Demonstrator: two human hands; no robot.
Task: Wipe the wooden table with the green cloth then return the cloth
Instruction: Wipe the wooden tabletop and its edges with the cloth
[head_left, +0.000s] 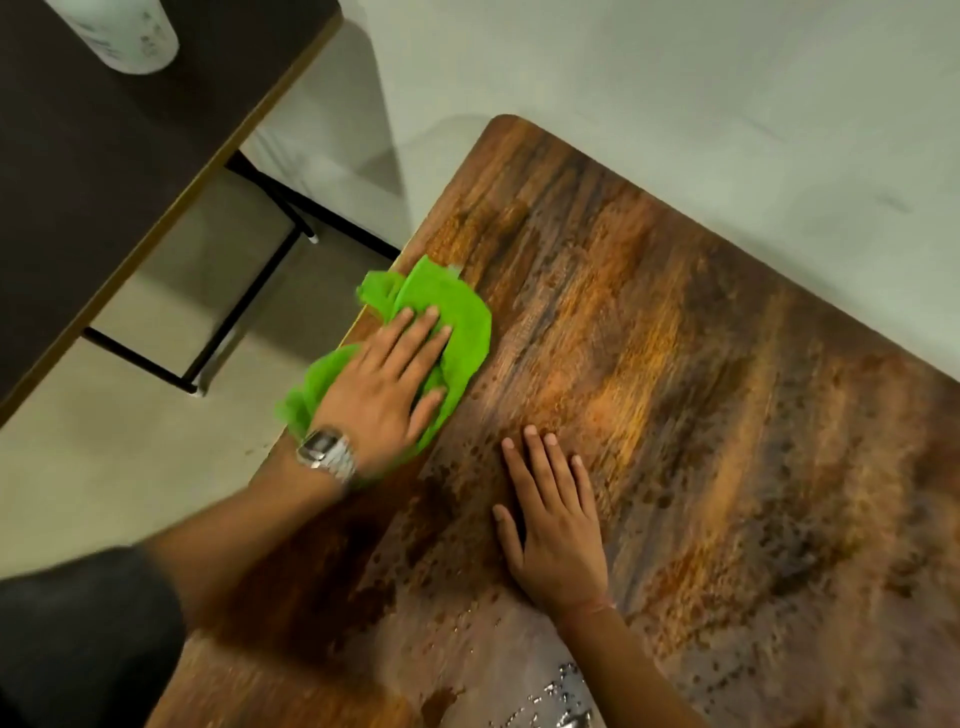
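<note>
at the left edge of the brown wood-grain counter (675, 364), speckled with droplets, our left hand (384, 384) presses flat on the crumpled bright green cloth (462, 322); our right hand (556, 525) rests flat, holding nothing.

At about ten o'clock from where I stood was a dark table (104, 171) with a pale edge strip, resting on a black metal frame (249, 291). A white cylindrical container (130, 36) stood on it near eleven o'clock, cut off by the top of my view, its print too blurred to read. A pale grey floor (130, 467) lay beneath, and a light wall (675, 104) ran from twelve to two o'clock.
</note>
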